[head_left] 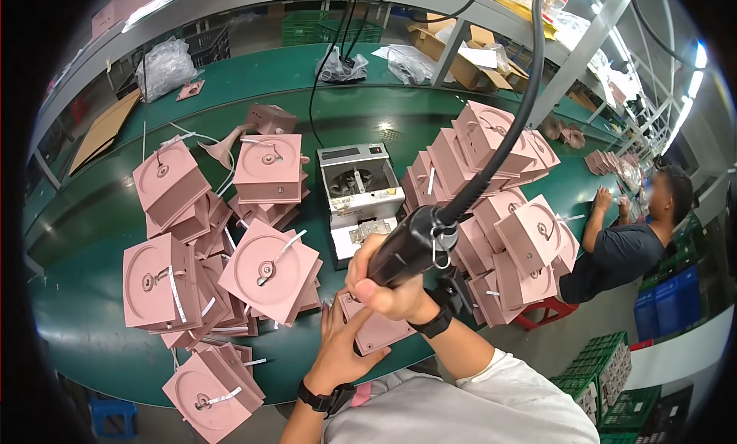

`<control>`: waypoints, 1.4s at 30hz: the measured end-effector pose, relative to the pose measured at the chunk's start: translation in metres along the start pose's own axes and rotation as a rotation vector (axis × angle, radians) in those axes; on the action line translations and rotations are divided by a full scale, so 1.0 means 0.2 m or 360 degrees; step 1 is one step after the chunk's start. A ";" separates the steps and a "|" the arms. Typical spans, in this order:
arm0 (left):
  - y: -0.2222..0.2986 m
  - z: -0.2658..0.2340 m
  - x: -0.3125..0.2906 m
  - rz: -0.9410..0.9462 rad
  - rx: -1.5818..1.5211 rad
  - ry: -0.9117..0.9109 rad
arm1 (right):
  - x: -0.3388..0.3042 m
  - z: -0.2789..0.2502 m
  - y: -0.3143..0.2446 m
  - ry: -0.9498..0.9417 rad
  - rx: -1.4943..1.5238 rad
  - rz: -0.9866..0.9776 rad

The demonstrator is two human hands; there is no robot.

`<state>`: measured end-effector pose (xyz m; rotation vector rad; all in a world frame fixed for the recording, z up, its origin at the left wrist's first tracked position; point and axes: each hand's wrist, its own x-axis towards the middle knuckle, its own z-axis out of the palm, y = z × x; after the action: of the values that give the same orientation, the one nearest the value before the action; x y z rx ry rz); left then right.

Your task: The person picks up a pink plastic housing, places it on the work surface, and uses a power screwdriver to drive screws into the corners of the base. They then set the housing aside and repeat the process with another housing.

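Observation:
My right hand [391, 290] is wrapped around a black electric screwdriver [411, 248], whose thick cable rises toward the top of the view. Below it a pink square box [388, 330] lies at the table's front edge, with small holes at its corners. My left hand [343, 348] grips this box at its left side, fingers along the edge and thumb across the near face. The screwdriver's tip is hidden behind my right hand, so I cannot tell whether it touches the box. Just beyond stands a white and grey screw feeder [359, 194].
Stacked pink boxes with round recesses stand on the left [157, 283] and right [530, 237] of the green table [84, 290]. A pink horn [225, 148] lies at the back left. A co-worker [637, 237] sits at the right, near green crates [595, 367].

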<state>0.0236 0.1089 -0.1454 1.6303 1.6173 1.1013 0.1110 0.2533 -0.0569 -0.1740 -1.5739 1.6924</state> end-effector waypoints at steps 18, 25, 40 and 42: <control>-0.16 0.13 -0.02 0.0089 -0.0047 -0.0016 | 0.05 0.05 0.10 0.0053 -0.0338 0.0031; -0.26 0.14 -0.08 0.0009 0.0049 0.0203 | 0.06 0.07 0.11 -0.0013 -0.0204 0.0019; 0.05 0.09 -0.07 0.0027 0.0345 0.0265 | 0.02 -0.07 -0.17 0.0309 -0.0322 -0.0333; 0.23 0.09 -0.13 -0.0203 0.0537 0.0237 | 0.09 -0.12 -0.25 0.0417 -0.0344 -0.0437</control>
<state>0.0643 0.0812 -0.1195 1.6532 2.0652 0.9409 0.1359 0.2778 -0.0103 -0.2650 -1.5033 1.2349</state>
